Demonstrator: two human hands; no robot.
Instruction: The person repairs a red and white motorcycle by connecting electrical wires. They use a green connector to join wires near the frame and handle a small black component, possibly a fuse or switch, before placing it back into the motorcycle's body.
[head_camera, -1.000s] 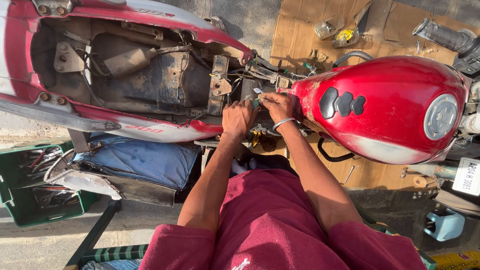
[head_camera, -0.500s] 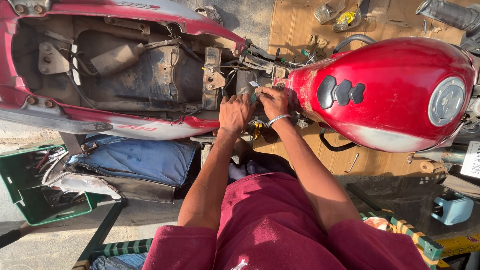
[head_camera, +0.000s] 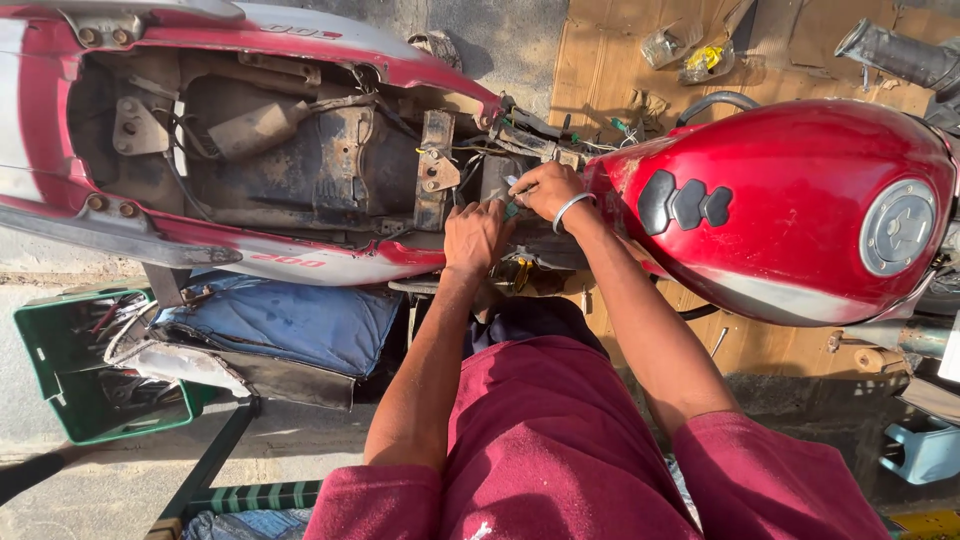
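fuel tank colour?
Glossy red tank, with black pads near the hands and a silver filler cap; head view.

Hard, low sunlight rakes the scene, warming the cardboard sheet (head_camera: 610, 70) and throwing long, sharp shadows. A bright glare streaks the red fuel tank (head_camera: 800, 190), while the open seat bay (head_camera: 260, 150) sits in deep shade. The picture is crisp at the centre; straight lines bow slightly toward the edges, where detail softens.

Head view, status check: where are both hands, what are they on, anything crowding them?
Left hand and right hand both down in the motorcycle frame gap behind the red fuel tank. Fingers on wiring; what they pinch, cannot tell. Loose cables crowd the spot.
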